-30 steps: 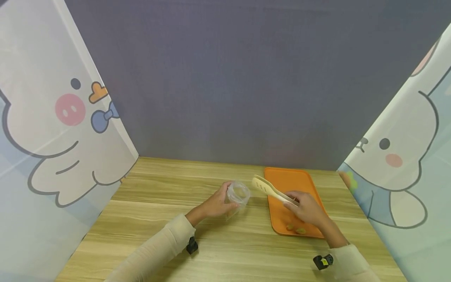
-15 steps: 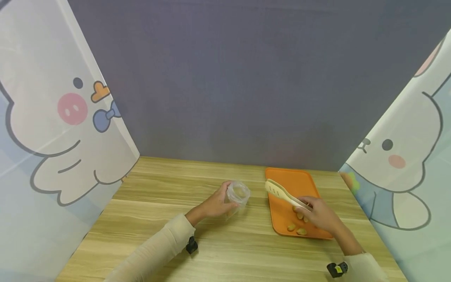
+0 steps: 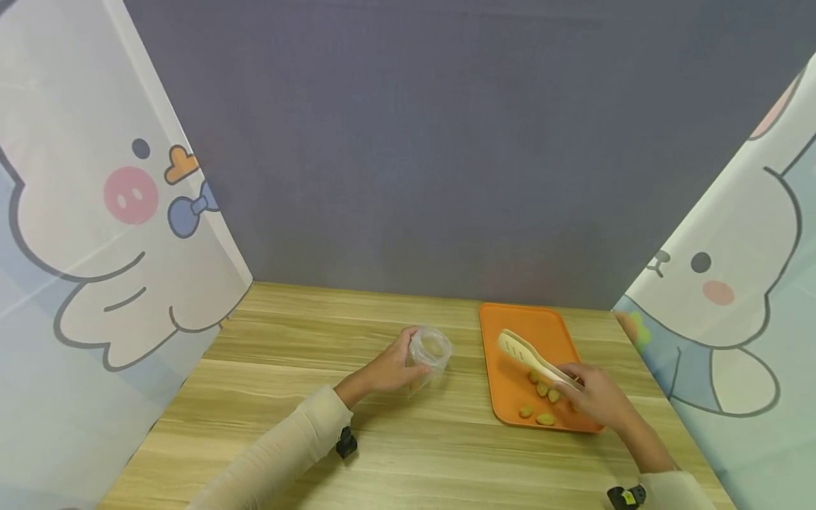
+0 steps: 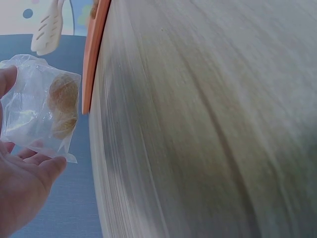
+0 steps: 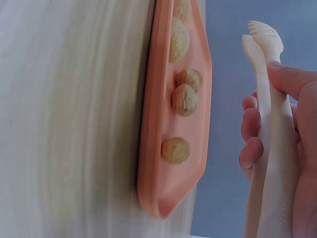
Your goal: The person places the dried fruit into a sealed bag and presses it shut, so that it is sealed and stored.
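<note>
Pulling back from the clear bag [image 4: 27, 111] and out over the orange tray [image 3: 525, 322], the right hand [image 3: 599, 398] is seen nearest, and the pale tongs [image 3: 532, 360] are carried with it; a second ago their tips were placed close to the bag. For the work, this is read as tongs brought back within reach of the loose pieces. By the right hand's curled fingers and thumb the tongs are gripped around the handles; tips are left slightly apart, nothing seen between them. Smooth, matte, plastic-looking arms, slotted at the broad tip, lettering moulded on one handle. On the tray's near half, at least five walnut-like lumps [image 3: 545, 419] are scattered: brown, rounded, wrinkled. Tray is smooth, rounded at the corners, edged with a raised rim. Across to the left, the bag is held in the same spot by the left hand [image 3: 390, 368], thumb and fingers bent around its sides; thin, crinkled, see-through film, with two brown lumps [image 4: 63, 94] shown inside. All is set on a streaked wood-grain tabletop [image 3: 306, 326]. Behind, a plain grey-blue backdrop [image 3: 408, 142] is hung, flanked by cartoon-printed panels [image 3: 57, 177].
</note>
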Demonstrator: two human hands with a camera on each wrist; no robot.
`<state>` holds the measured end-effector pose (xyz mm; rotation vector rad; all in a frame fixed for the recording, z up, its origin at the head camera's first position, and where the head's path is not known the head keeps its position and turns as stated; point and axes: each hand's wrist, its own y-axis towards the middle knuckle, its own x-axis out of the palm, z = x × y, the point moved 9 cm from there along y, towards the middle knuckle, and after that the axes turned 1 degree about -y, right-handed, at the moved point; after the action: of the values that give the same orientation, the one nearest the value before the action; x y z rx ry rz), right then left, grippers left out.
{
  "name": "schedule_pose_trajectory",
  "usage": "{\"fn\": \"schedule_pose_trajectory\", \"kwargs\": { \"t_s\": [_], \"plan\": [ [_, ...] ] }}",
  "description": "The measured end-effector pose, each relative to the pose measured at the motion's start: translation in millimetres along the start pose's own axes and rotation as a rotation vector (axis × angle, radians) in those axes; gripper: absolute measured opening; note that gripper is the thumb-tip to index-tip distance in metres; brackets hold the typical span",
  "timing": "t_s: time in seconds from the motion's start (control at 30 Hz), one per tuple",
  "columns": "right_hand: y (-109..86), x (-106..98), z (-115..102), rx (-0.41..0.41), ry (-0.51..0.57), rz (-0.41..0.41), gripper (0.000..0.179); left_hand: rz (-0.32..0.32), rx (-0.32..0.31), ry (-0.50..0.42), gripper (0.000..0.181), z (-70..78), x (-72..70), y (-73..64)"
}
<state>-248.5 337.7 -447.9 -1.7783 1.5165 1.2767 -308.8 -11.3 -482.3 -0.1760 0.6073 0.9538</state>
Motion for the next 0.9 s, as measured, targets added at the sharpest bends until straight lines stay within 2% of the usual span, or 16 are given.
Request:
{"fn": "schedule_pose_trajectory", "kwargs": {
  "t_s": [0.3,0.53,0.8,0.9],
  "plan": [
    [-8.4,-2.5,12.7,0.011,-0.027,-0.013,0.027,0.007,-0.003,-0.014,0.081,2.1,-1.1,-1.5],
    [-14.4,-1.2,25.8,0.059,-0.043,-0.047,0.026,0.002,-0.010,-0.023,0.082,2.2,-0.5,-2.3],
    [-19.8,-1.4,37.9,0.078,-0.138,-0.061,0.030,0.004,-0.008,-0.013,0.081,1.8,-1.1,-0.8],
    [-20.8,-2.3,39.2,0.086,-0.143,-0.067,0.032,0.005,-0.010,-0.010,0.081,1.3,-1.5,-0.5]
  ]
}}
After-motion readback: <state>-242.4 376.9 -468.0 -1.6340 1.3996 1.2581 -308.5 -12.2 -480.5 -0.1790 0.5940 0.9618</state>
